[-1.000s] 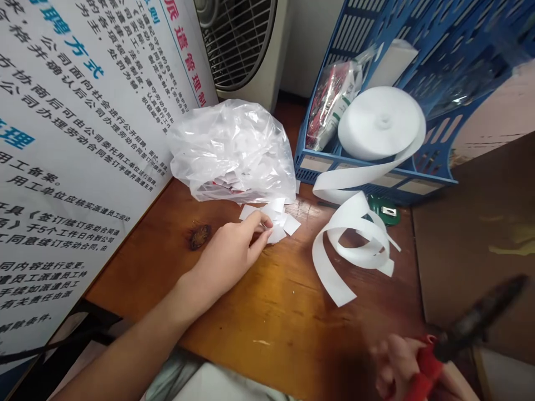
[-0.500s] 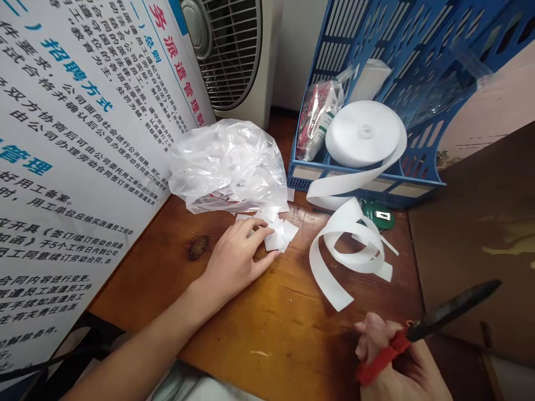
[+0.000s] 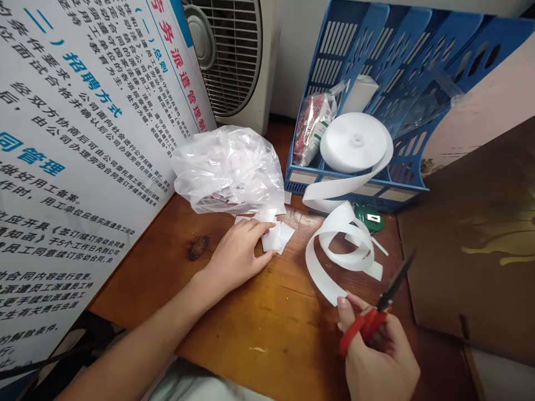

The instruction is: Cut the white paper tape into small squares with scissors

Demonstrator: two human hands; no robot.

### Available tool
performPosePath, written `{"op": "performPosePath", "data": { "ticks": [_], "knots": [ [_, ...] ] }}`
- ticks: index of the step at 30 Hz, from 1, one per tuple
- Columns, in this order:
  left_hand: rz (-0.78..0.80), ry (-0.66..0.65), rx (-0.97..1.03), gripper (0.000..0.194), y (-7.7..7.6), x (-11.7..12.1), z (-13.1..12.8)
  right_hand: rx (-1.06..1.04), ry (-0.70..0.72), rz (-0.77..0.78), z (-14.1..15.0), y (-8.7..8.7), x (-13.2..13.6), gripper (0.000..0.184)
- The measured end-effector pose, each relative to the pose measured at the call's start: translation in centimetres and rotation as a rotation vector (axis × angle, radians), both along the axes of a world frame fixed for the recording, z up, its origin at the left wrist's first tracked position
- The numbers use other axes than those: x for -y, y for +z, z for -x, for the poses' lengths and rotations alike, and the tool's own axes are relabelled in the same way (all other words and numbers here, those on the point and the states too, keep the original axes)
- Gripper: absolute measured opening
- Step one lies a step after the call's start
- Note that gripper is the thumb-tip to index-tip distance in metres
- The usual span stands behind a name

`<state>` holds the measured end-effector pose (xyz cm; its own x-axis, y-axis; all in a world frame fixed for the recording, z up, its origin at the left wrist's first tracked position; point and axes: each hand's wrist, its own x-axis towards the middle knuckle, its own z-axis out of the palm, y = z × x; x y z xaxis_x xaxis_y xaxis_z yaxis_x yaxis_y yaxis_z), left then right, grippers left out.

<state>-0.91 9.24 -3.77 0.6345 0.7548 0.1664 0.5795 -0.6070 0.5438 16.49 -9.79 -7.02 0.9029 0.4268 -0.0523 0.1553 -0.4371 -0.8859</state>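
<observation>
My left hand (image 3: 239, 253) lies over a small pile of cut white pieces (image 3: 273, 234), fingers stretched out and thumb apart from them. Red-handled scissors (image 3: 368, 326) are held in my right hand (image 3: 378, 356), their dark blades pointing away to the upper right. The thumb and index finger of that hand are at the loose end of a curled white strip (image 3: 321, 278); I cannot tell whether they pinch it. The strip runs back to a white roll (image 3: 355, 142) resting on a blue file rack.
Behind my left hand sits a clear plastic bag (image 3: 229, 167) of white pieces. A green tape measure (image 3: 370, 217) lies beside the blue file rack (image 3: 359, 186). A printed board (image 3: 83, 167) stands left, a fan (image 3: 229, 55) behind, and a brown panel (image 3: 463, 250) right on the wooden table (image 3: 259, 312).
My right hand, with the scissors, has moved up and left to the loose end of the white strip. My left hand stays on the cut pieces. The view has shifted slightly.
</observation>
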Motion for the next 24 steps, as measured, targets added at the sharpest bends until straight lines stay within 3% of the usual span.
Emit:
{"op": "performPosePath", "data": {
  "ticks": [3, 7, 12, 15, 24],
  "knots": [
    [0.009, -0.037, -0.009, 0.044, 0.1, -0.3, -0.1, -0.042, 0.030, 0.057, -0.4, 0.2, -0.5, 0.061],
    [-0.011, -0.060, -0.014, 0.036, 0.5, -0.5, -0.1, -0.070, 0.054, 0.092, -0.7, 0.3, -1.1, 0.051],
    [-0.062, -0.036, -0.028, 0.032, 0.9, -0.6, 0.0, -0.061, 0.133, -0.144, -0.6, -0.6, -1.0, 0.038],
    [-0.079, -0.003, -0.032, 0.031, 0.9, -0.6, 0.1, -0.079, 0.109, -0.256, -0.4, -0.9, -0.7, 0.040],
    [-0.020, -0.037, 0.013, 0.044, 0.9, -0.4, -0.1, -0.049, 0.095, -0.240, -0.4, -1.0, -0.7, 0.039]
  ]
}}
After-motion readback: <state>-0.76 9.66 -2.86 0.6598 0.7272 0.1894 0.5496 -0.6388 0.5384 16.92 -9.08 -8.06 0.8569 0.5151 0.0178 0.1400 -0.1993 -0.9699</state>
